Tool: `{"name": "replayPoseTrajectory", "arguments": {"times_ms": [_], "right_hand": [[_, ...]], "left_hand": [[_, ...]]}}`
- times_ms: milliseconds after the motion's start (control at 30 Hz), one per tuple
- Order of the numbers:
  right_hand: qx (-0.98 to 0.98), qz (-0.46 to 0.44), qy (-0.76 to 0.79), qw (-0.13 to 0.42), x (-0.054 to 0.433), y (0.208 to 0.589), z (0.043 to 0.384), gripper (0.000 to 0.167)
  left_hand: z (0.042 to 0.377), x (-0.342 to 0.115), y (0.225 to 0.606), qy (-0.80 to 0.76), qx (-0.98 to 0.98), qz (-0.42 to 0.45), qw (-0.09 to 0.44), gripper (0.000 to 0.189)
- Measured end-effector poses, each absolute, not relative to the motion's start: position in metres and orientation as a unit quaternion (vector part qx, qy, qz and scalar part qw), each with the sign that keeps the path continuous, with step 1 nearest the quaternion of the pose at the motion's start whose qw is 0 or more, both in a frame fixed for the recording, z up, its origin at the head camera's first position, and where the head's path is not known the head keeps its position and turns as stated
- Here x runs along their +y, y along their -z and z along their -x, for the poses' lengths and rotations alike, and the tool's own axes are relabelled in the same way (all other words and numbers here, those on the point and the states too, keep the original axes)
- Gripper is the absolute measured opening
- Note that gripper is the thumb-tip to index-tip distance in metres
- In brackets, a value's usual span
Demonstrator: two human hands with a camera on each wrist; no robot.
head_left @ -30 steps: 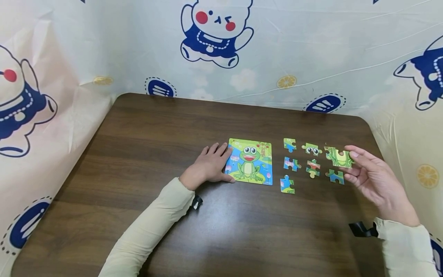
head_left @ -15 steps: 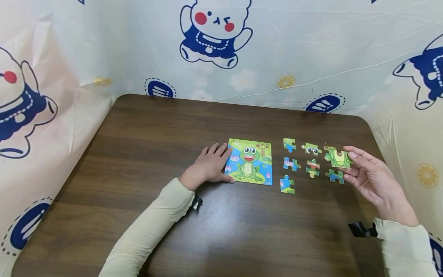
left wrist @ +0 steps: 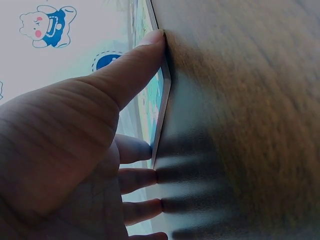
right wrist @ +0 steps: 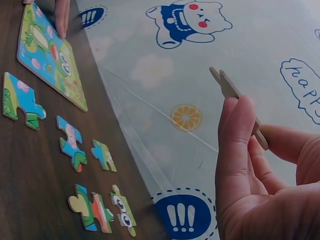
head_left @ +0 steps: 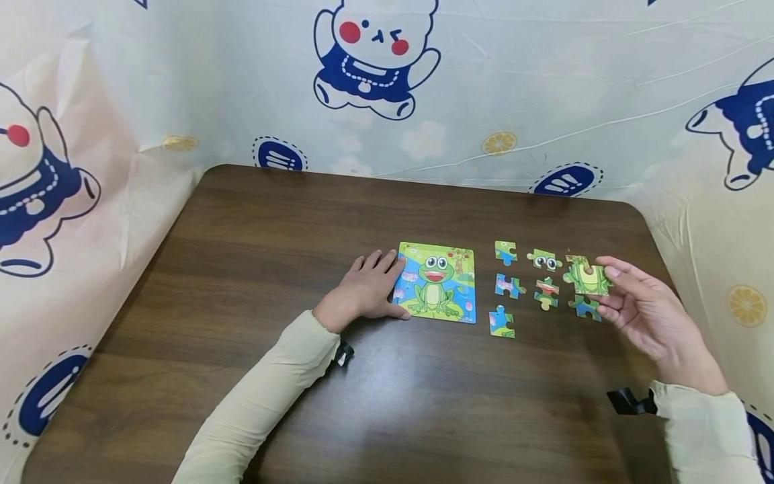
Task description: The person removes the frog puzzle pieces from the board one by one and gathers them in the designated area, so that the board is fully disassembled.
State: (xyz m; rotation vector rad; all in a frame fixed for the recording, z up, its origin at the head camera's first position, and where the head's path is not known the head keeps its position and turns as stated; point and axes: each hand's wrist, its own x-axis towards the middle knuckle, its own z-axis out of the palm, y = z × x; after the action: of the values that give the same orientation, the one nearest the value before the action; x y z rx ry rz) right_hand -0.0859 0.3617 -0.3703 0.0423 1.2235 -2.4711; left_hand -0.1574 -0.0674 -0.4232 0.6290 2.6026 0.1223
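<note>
My right hand (head_left: pixel 662 323) pinches a green puzzle piece (head_left: pixel 589 282) with a pale frog belly, between thumb and fingers. In the right wrist view this piece shows edge-on, raised off the table. Below it in the head view lie a piece with blue and green (head_left: pixel 585 308) and another green piece (head_left: pixel 576 259), both partly covered. My left hand (head_left: pixel 367 289) rests at the left side of a square frog puzzle board (head_left: pixel 447 252), fingers spread. The left wrist view has the thumb (left wrist: pixel 135 67) on the board's edge and the fingertips against the tabletop.
Between the board and my right hand lie loose pieces: a corner piece (head_left: pixel 505 253), an eyes piece (head_left: pixel 545 260), a mouth piece (head_left: pixel 547 294), a pink-flower piece (head_left: pixel 508 286) and a blue-green piece (head_left: pixel 500 324). A printed curtain (head_left: pixel 471 81) surrounds the brown table (head_left: pixel 290 222).
The belly piece in my right hand has shifted slightly left, hiding more of the green piece behind it. My left hand and the board stay put.
</note>
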Motion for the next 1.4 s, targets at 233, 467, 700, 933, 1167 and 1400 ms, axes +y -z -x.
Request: {"name": "replayPoseTrajectory", "arguments": {"times_ms": [233, 467, 700, 933, 1167, 1400], "right_hand": [[0.47, -0.039, 0.861, 0.189, 0.357, 0.384, 0.081, 0.036], [0.56, -0.098, 0.803, 0.179, 0.347, 0.417, 0.071, 0.027], [0.631, -0.145, 0.741, 0.18, 0.348, 0.441, 0.064, 0.018], [0.657, -0.152, 0.717, 0.178, 0.347, 0.448, 0.058, 0.018], [0.833, -0.14, 0.524, 0.109, 0.336, 0.443, 0.053, 0.042], [0.855, -0.14, 0.488, 0.11, 0.336, 0.437, 0.049, 0.05]], "left_hand": [[0.158, -0.067, 0.423, -0.045, 0.945, -0.228, 0.228, 0.109], [0.158, -0.067, 0.423, -0.044, 0.945, -0.23, 0.227, 0.109], [0.158, -0.067, 0.422, -0.043, 0.945, -0.232, 0.227, 0.109], [0.157, -0.068, 0.422, -0.043, 0.945, -0.231, 0.226, 0.109], [0.157, -0.068, 0.421, -0.042, 0.945, -0.231, 0.228, 0.109], [0.158, -0.068, 0.423, -0.043, 0.944, -0.234, 0.227, 0.108]]}}
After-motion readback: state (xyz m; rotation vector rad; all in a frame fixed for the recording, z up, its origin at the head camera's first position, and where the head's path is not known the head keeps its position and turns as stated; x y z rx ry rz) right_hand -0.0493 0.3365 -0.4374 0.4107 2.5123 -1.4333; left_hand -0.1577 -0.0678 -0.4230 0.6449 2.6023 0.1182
